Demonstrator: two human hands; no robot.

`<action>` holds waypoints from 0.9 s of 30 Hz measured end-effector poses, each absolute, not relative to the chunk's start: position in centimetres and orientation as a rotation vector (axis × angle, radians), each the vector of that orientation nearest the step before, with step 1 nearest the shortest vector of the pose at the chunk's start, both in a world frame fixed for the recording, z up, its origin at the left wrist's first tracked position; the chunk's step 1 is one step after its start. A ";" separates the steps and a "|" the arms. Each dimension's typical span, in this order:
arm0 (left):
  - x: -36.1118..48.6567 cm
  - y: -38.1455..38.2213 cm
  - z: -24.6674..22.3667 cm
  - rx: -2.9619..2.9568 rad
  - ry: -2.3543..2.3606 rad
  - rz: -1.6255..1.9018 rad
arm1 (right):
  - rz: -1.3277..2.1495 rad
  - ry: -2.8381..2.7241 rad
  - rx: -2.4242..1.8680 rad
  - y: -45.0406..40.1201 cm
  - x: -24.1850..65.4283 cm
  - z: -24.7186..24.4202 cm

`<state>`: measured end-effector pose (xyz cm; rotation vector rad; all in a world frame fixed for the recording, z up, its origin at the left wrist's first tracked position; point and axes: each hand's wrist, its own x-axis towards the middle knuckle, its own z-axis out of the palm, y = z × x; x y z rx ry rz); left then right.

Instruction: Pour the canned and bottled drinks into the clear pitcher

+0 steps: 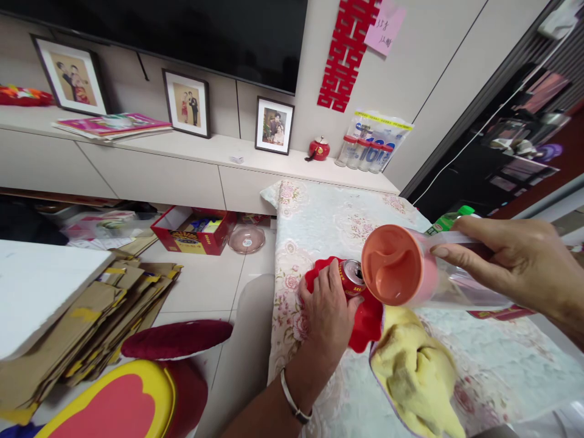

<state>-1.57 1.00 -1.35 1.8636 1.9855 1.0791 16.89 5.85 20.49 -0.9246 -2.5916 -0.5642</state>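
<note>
Steadying is best done lightly: on the red dish (364,331) near the left edge of the surface (314,210), the can (350,281) is clasped by the left hand (328,313), the orange-ended container (431,286) gripped by the right hand (515,258).

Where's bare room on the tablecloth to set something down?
Free: far end of the tablecloth, between the cabinet ledge and the red dish; also right of the yellow cloth, short of the clear item at the corner. Crowded: around the red dish, with left hand, can and jug close together.
</note>
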 end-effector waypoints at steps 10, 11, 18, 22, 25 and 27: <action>-1.5 0.9 -1.4 1.885 2.007 1.095 | -0.487 -2.606 -1.009 6.1 17.7 20.3; -1.6 1.0 -1.4 1.886 2.005 1.094 | -0.484 -2.613 -1.015 6.1 17.8 20.3; -1.6 1.0 -1.3 1.860 1.972 1.084 | -0.492 -2.633 -0.999 6.0 18.1 20.3; -1.6 1.0 -1.2 1.869 1.986 1.086 | -0.492 -2.634 -0.979 6.1 18.0 20.3; -1.6 0.9 -1.3 1.873 1.988 1.087 | -0.504 -2.631 -0.977 6.1 17.9 20.2; -1.6 0.9 -1.3 1.876 1.992 1.082 | -0.504 -2.624 -0.985 6.1 17.8 20.2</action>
